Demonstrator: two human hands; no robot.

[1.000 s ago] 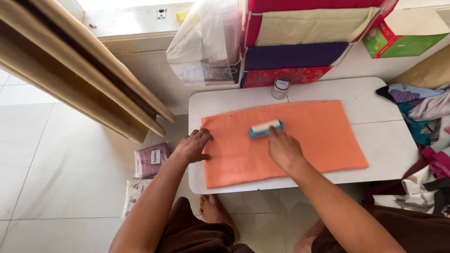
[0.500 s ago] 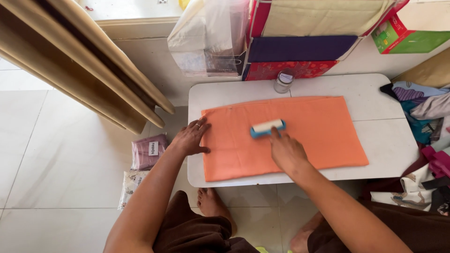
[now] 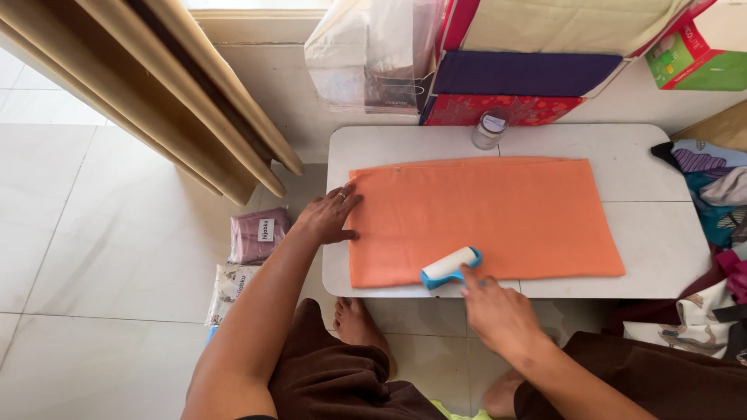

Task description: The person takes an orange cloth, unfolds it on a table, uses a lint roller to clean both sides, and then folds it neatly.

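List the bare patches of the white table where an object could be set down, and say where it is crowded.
Bare: the right end of the white table beyond the orange cloth, and the back-left corner beside the glass jar. Crowded: the front-left, with the left hand and lint roller.

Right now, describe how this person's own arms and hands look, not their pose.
Both arms are bare from above the elbow down: no sleeves, gloves or wrist straps show. The left hand wears a thin ring on one finger. The right hand shows no ring from this angle. Dark brown cloth covers the lap below the arms.
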